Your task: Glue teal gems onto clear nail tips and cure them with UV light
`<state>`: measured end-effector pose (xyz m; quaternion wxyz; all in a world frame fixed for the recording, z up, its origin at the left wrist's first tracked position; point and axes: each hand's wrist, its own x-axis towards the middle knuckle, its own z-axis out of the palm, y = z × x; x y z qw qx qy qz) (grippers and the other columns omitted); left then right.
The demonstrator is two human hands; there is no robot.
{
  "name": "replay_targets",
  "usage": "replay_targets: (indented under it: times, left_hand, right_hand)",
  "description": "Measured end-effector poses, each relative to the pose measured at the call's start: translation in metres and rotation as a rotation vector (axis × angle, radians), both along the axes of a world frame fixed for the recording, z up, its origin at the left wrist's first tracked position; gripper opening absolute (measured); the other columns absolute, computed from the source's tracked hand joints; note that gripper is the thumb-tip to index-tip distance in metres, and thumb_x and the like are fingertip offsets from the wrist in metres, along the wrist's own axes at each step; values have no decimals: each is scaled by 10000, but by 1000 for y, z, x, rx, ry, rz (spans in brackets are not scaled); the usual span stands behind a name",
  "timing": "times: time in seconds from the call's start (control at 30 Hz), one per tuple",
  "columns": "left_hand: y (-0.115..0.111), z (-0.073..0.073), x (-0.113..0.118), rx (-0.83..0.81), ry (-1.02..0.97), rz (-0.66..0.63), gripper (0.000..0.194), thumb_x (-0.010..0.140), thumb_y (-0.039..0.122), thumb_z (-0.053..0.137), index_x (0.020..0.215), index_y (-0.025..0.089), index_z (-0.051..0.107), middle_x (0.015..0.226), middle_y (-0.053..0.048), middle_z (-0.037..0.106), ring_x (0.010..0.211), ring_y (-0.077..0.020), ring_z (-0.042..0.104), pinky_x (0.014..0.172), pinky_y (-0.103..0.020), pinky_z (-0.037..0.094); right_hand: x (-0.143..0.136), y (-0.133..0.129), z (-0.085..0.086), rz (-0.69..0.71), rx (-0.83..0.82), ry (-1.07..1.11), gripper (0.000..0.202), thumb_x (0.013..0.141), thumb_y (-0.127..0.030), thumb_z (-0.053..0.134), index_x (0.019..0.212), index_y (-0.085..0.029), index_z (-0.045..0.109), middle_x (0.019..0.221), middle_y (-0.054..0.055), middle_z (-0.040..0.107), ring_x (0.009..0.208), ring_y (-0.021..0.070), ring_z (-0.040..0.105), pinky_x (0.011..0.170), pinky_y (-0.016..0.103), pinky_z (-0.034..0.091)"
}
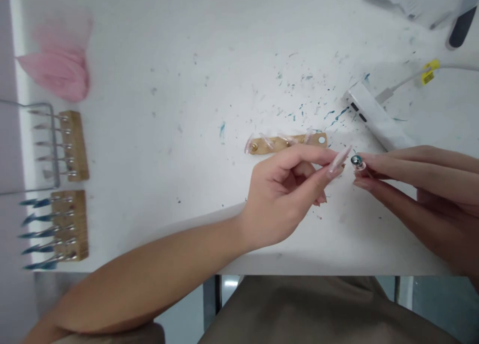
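White tabletop (157, 75), flecked with teal paint specks, fills the view; its near edge runs just above my lap.

Nearest to me, my left hand (284, 194) reaches in from the lower left. Its thumb and forefinger are pinched on a clear false nail tip (340, 159), which points toward my right hand (422, 184). My right fingers are closed around a small round metal-topped stud (357, 160), held just off the surface. Nail tip and stud are almost touching, a little above the tabletop near its front right.

Just behind them lies a small wooden strip (288, 142) with several clear nail tips stuck along it and one bare metal dot at its right end. Behind that, a white adapter block (374, 117) with a cable carrying a yellow tag (428, 71).

Far left, two wooden holders: the nearer one (73, 224) carries teal-painted tips, the farther one (75, 144) pale ones. Beyond sits something pink and blurred (60, 65); I cannot tell what it is.

Risks, as I judge them: both pieces are tiny and held only at their ends, so a slight squeeze or misaligned push could flick the nail tip away or drop the stud, and so close to the edge either could roll off. My right wrist could also nudge the adapter or the strip.
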<state>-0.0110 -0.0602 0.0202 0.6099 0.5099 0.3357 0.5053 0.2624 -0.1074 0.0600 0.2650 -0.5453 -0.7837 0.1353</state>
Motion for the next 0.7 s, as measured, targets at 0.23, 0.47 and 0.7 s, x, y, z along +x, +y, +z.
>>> replay_targets:
  times: [0.23, 0.47, 0.7]
  left_hand:
    - [0, 1, 1, -2, -36, -7, 61, 1193, 287, 925, 1151, 301, 968, 755, 44, 833, 576, -93, 774, 587, -175, 674]
    - [-1, 0, 0, -52, 44, -12, 211, 1191, 489, 939, 1150, 282, 952, 766, 18, 860, 554, -119, 758, 553, -220, 688]
    - [-1, -1, -1, -22, 18, -2, 113, 1196, 399, 939, 1153, 296, 956, 758, 43, 840, 556, -101, 756, 575, -202, 686]
  right_hand:
    - [-24, 17, 13, 152, 57, -31, 311, 1186, -216, 806, 1491, -273, 819, 1423, -69, 789, 1089, -111, 741, 856, 11, 568]
    - [-19, 14, 8, 179, 82, -30, 345, 1187, -208, 793, 1517, -304, 831, 1450, -82, 783, 1265, -80, 799, 1165, -15, 666]
    - [-20, 15, 9, 131, 50, 11, 296, 1171, -210, 819, 1462, -262, 845, 1396, -78, 794, 1085, -126, 744, 892, -48, 591]
